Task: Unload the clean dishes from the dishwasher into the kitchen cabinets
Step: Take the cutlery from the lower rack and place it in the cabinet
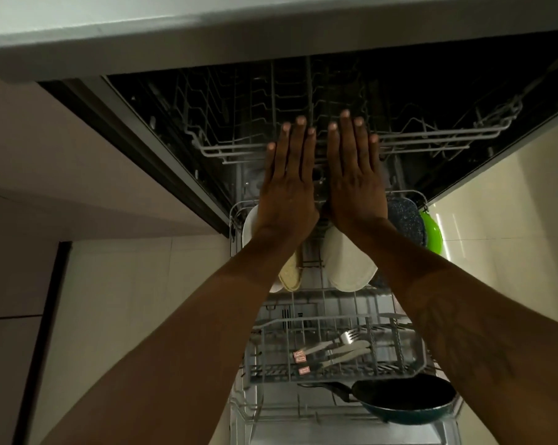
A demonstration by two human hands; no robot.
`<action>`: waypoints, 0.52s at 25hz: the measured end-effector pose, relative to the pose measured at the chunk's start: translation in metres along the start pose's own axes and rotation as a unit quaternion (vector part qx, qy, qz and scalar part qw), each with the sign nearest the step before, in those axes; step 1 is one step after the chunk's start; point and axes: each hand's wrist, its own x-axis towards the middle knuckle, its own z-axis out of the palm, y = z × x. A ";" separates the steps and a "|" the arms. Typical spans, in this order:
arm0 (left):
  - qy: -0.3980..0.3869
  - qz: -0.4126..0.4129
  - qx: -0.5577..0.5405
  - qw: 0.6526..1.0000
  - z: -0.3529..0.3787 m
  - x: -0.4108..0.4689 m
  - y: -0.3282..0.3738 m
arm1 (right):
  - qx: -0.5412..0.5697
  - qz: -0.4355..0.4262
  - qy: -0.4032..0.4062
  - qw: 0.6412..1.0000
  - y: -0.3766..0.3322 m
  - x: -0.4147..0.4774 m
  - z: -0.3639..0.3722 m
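The dishwasher stands open below me. My left hand and my right hand lie flat side by side, fingers stretched out, against the front rail of the bare upper rack. Neither holds anything. The lower rack is pulled out under my forearms. In it stand white plates, a cream plate, a dark speckled dish and a green plate. A grey cutlery basket holds forks and knives. A dark frying pan sits at the near end.
The countertop edge overhangs the dishwasher at the top. Pale cabinet fronts flank it on the left and a glossy pale surface on the right. The open door lies below the lower rack.
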 end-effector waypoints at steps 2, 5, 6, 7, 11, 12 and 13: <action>-0.009 0.010 0.012 1.000 0.002 -0.002 -0.004 | 0.003 -0.007 -0.010 1.000 0.001 -0.001 0.000; -0.003 0.010 0.003 1.000 -0.005 -0.004 -0.001 | 0.015 -0.009 -0.014 1.000 -0.001 -0.004 -0.012; 0.005 0.003 -0.003 1.000 -0.007 -0.006 0.001 | 0.023 -0.008 -0.005 1.000 -0.003 -0.005 -0.019; 0.019 -0.003 -0.018 1.000 -0.006 -0.009 0.003 | 0.031 -0.007 0.015 0.999 -0.004 -0.006 -0.023; 0.034 -0.009 -0.109 0.993 0.026 -0.046 0.020 | 0.119 -0.023 0.051 0.991 -0.006 -0.037 -0.020; -0.006 -0.005 -0.140 0.990 0.038 -0.066 0.026 | 0.145 -0.028 0.027 0.989 -0.008 -0.056 -0.015; -0.067 -0.001 -0.179 0.981 0.049 -0.090 0.033 | 0.170 -0.027 -0.011 0.985 -0.010 -0.079 -0.010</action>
